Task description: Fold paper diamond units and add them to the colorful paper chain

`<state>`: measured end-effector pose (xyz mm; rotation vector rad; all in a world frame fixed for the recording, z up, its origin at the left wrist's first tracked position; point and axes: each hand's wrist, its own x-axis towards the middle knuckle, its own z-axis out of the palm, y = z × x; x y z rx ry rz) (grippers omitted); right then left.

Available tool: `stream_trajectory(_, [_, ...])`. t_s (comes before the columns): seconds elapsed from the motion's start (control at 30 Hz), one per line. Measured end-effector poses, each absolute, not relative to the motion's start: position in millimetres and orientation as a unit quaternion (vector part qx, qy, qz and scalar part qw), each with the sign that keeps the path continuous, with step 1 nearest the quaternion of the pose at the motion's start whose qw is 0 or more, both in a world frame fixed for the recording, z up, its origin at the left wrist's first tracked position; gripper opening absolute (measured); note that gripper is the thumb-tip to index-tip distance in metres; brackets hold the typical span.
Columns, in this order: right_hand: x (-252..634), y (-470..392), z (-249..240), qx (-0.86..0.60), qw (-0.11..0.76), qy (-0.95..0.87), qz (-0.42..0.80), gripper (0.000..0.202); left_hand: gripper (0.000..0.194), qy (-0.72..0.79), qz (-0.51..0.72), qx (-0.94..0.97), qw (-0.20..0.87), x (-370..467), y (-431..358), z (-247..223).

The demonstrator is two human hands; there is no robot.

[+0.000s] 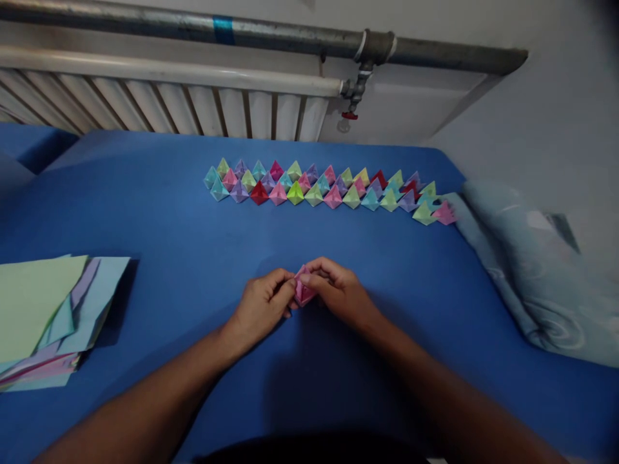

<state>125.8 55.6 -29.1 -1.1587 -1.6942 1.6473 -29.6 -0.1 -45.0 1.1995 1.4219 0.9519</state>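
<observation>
Head view: the pink folded paper [304, 287] sits above the near part of the blue tabletop [232, 238], pinched in the grip of both the left hand [264, 303] and the right hand [341, 290]; beyond it run rows of colourful folded paper boats [314, 194], with a paper stack [39, 309] at left and a rolled blanket [536, 277] at right

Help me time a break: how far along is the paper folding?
The rows of small folded pieces near the radiator look done. A pink piece, already shaped, is between the left hand and right hand. The flat sheets at left seem left to fold; the target count isn't visible.
</observation>
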Motion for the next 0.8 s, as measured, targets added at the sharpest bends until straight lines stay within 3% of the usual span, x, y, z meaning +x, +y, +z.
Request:
stream_trajectory(0.43, [125.7, 57.8, -26.1, -0.479, 0.201, -0.619, 0.589, 0.012, 0.013, 0.541, 0.368, 0.37, 0.66, -31.5, 7.6, -29.7])
stream_trajectory(0.8, [128.0, 57.3, -31.4, -0.46, 0.219, -0.641, 0.574, 0.015, 0.012, 0.527, 0.379, 0.338, 0.681, -33.1, 8.5, -28.6])
